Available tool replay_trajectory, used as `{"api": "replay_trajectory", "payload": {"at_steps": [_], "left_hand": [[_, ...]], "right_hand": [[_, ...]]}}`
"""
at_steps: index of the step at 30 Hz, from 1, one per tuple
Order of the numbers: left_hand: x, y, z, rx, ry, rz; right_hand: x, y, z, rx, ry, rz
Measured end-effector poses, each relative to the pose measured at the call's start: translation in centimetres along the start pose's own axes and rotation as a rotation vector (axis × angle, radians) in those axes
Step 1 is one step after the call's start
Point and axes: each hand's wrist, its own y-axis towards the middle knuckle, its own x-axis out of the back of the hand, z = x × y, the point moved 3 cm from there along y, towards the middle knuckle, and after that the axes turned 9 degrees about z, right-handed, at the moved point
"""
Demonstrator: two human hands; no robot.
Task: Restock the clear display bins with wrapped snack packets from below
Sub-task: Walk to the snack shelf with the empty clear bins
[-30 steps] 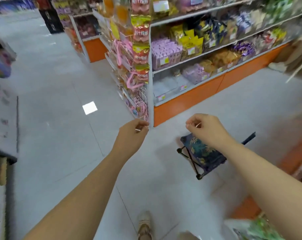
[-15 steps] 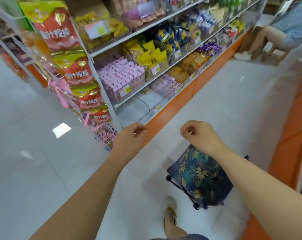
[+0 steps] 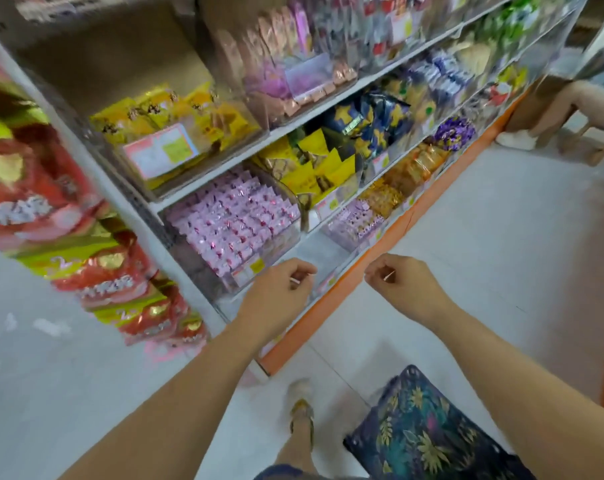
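My left hand point(image 3: 279, 296) is held out with curled fingers, and a small pale sliver shows pinched at the fingertips. My right hand point(image 3: 402, 287) is curled the same way around a similar sliver. Both hover in front of the lowest shelf's orange edge point(image 3: 342, 299). Just beyond the left hand stands a clear bin full of pink wrapped packets point(image 3: 231, 223). An empty-looking clear bin point(image 3: 323, 252) sits between the hands. A smaller bin of pink packets point(image 3: 357, 221) lies behind it. What the slivers are I cannot tell.
Upper shelves carry bins of yellow packets point(image 3: 176, 126) and dark blue and yellow bags point(image 3: 359, 133). Red and green snack bags point(image 3: 96, 271) hang on the shelf end at left. A floral folding stool point(image 3: 428, 434) stands by my foot point(image 3: 302, 410). Someone sits at far right point(image 3: 570, 105).
The view has swung from the open aisle onto the shelf and moved closer. Both hands keep the same curled pose and now hover at the bottom shelf. The stool has slid toward the lower right.
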Motion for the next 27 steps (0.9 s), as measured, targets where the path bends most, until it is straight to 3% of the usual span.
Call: {"api": "replay_trajectory", "payload": {"at_steps": [8, 16, 20, 27], "left_hand": [[2.1, 11.9, 1.1, 0.059, 0.076, 0.084], [0.9, 16.6, 2.0, 0.104, 0.155, 0.181], [0.6, 17.8, 2.9, 0.205, 0.113, 0.078], [-3.6, 20.3, 4.0, 0.467, -0.055, -0.271]], "right_hand": [[1.8, 9.6, 0.6, -0.045, -0.029, 0.017], [3.6, 16.5, -1.0, -0.039, -0.108, 0.116], [3.7, 21.0, -1.1, 0.074, -0.216, 0.269], [3.6, 27.3, -3.7, 0.324, -0.524, 0.534]]}}
